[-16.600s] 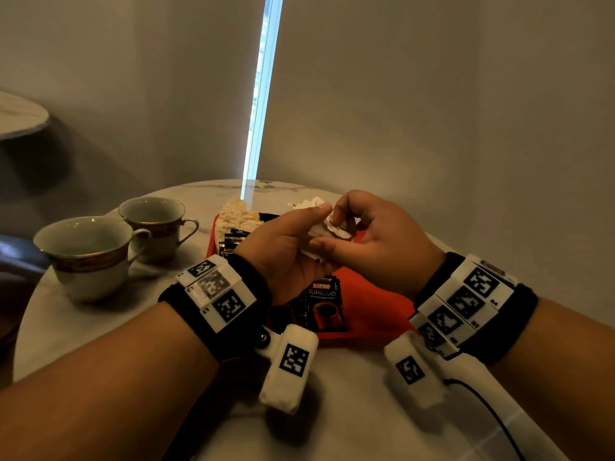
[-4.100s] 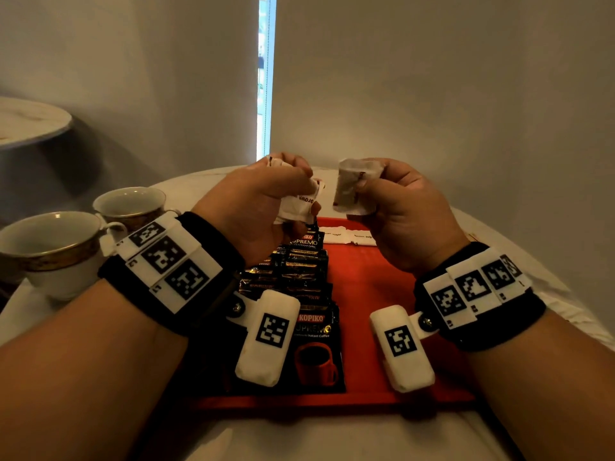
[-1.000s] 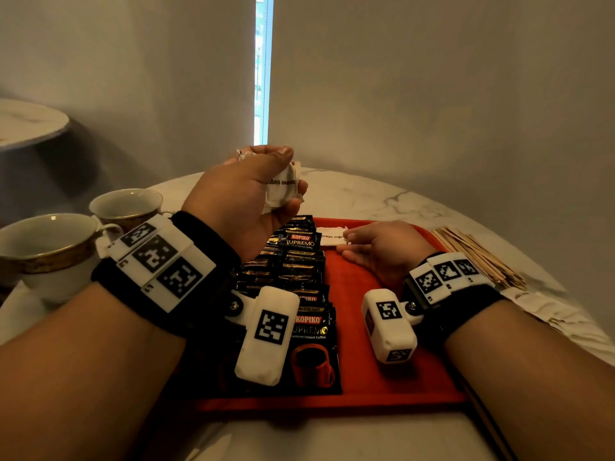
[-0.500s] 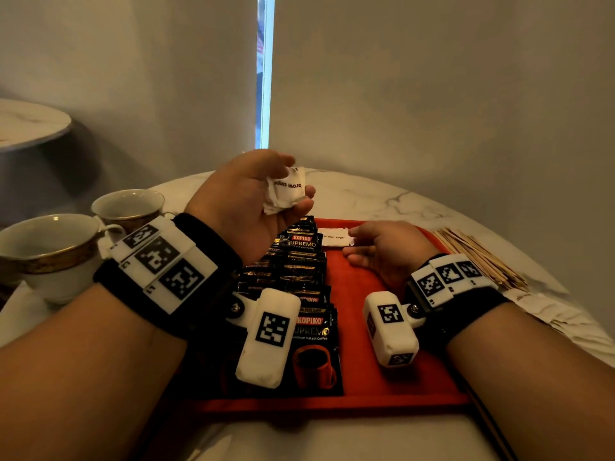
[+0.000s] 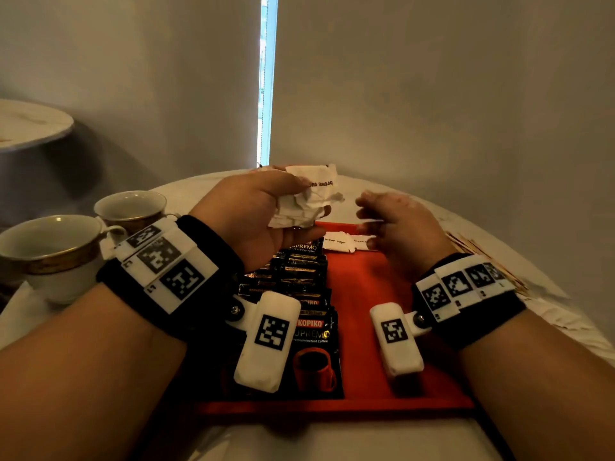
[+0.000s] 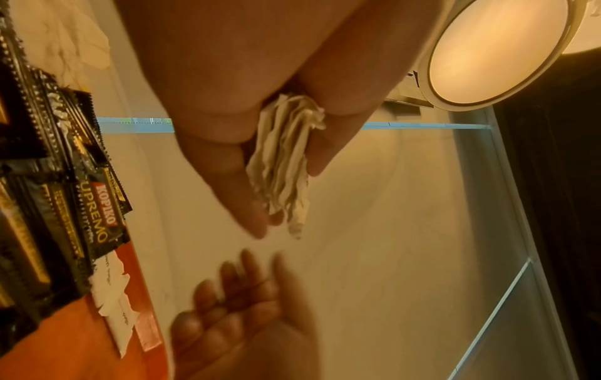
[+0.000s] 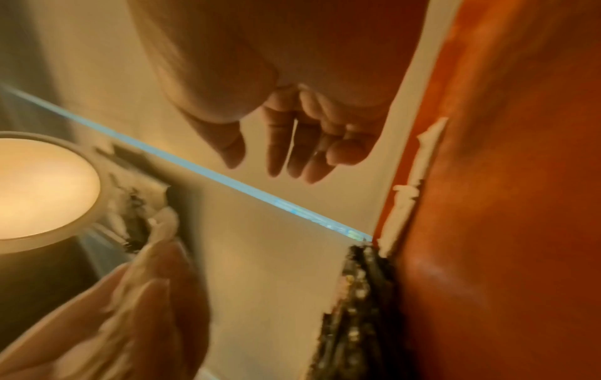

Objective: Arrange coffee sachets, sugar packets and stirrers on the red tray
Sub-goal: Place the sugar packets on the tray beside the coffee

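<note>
Above the far end of the red tray [image 5: 362,294], the left hand [image 5: 253,214] clutches a crumpled bundle of sugar packets [image 5: 306,197], fingers and thumb curled round it, as the left wrist view confirms. The right hand [image 5: 399,224], which half a second ago lay low on the tray beside a freshly laid packet, has lifted and now hovers near the bundle with its grip released, fingers loosely spread and holding nothing. Behind it two placed packets [image 5: 346,241] lie flat, side by side, along the tray's far edge, where a second ago only one showed. The row of black coffee sachets [image 5: 299,287] fills the tray's left side, overlapping from near to far. The stirrers [image 5: 479,257] remain on the bench [image 5: 332,440] off the tray's right edge, and two cups [image 5: 60,247] stand to the left. The change suggests one sugar packet has just been set down and the right hand is returning for the next; sugar placement seems barely begun, with the stirrers yet to be moved.
</note>
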Demonstrator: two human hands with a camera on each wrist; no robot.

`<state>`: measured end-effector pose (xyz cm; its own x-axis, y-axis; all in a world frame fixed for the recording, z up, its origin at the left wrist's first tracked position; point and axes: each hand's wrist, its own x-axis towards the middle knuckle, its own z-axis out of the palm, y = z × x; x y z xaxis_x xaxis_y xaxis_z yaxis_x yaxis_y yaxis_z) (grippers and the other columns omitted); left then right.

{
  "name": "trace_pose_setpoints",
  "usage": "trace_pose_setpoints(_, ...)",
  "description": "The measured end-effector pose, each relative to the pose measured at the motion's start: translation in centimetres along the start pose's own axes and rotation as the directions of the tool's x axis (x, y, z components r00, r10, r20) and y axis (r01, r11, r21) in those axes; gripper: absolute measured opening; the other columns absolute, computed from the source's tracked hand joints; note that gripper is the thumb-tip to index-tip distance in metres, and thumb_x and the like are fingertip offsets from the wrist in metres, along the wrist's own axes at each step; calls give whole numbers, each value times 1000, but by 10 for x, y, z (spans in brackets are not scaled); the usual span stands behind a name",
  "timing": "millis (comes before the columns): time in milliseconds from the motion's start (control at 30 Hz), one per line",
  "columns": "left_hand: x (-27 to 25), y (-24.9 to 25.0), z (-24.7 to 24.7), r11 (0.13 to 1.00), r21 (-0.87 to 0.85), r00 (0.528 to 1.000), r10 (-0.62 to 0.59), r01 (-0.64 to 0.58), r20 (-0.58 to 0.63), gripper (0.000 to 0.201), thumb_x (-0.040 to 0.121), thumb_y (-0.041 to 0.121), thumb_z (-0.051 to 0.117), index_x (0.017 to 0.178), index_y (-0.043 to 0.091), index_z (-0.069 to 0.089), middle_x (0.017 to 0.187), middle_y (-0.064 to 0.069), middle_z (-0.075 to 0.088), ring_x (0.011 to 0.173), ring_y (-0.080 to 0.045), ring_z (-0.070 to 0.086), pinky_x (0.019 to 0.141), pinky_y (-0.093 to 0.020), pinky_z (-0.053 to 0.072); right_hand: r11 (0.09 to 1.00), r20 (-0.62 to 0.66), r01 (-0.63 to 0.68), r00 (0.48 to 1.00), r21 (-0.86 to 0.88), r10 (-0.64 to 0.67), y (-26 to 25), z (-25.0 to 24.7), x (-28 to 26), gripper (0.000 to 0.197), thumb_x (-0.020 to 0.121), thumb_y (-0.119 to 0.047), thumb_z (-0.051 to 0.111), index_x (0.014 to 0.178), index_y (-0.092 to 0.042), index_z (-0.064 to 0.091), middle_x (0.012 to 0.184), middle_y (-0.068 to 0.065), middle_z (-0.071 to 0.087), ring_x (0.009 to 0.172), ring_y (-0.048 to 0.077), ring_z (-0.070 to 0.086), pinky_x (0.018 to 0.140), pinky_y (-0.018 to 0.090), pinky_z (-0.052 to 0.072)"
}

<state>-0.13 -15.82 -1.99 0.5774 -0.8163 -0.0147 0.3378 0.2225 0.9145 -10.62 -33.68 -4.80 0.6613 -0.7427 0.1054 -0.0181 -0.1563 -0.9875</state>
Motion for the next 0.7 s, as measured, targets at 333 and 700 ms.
trace_pose_setpoints(333,-2,-1,3,995,21,994,95,-94,-61,49,91,9,67,137,3,52,104,-15,71,69,-20,73,53,-28,56,985,275,83,954,150,-122,-36,14,-38,28,70,-20,77,92,-9,65,73,4,65,62,16,59,54,29,41)
trace_pose_setpoints(700,0,-1,2,995,28,995,93,-92,-34,18,95,9,62,112,11,57,94,-11,73,66,-18,70,53,-29,55,924,246,-87,969,373,-9,-32,22,-35,7,95,-4,56,92,-7,62,74,6,65,62,14,60,50,21,46)
